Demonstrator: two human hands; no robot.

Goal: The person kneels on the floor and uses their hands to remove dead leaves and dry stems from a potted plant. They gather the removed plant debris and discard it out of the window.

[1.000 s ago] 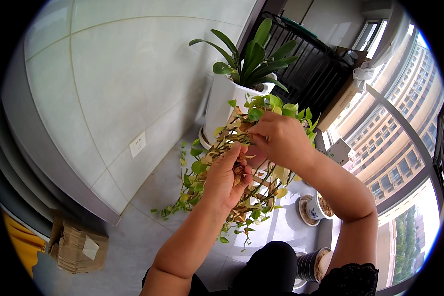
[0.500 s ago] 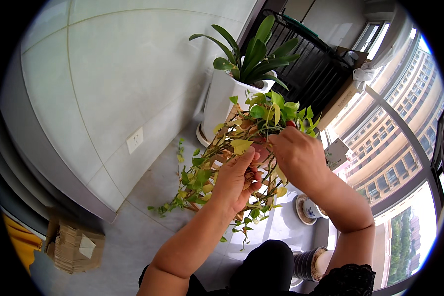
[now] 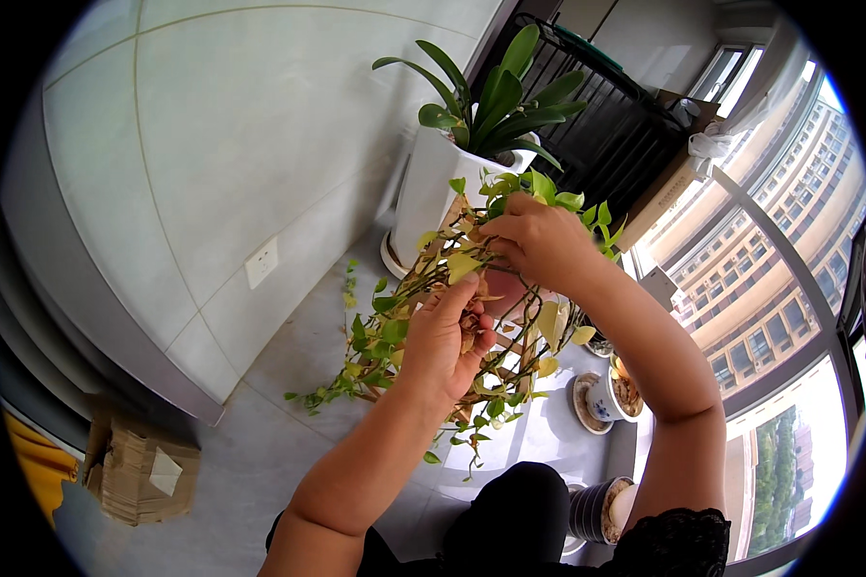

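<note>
A trailing vine plant (image 3: 391, 333) with green and yellowing leaves spreads in front of me, and its reddish pot (image 3: 506, 292) shows between the stems. My left hand (image 3: 435, 344) is closed around a bunch of dry brown leaves (image 3: 472, 323), beside the near stems. Just above its thumb hangs a yellow leaf (image 3: 463, 264). My right hand (image 3: 545, 246) reaches over the top of the plant, its fingers bent and pressed together among the stems. Whatever those fingertips grip is hidden.
Behind the vine, a tall white planter (image 3: 435, 183) with a broad-leaved plant (image 3: 498, 108) stands by the tiled wall. Small pots, one white and blue (image 3: 608, 396) and one striped (image 3: 592, 510), stand near the window at right. A cardboard box (image 3: 149, 471) sits at lower left.
My right hand has moved left and up across the top of the plant. The left hand, still holding the dry leaves, has shifted slightly left and down.
</note>
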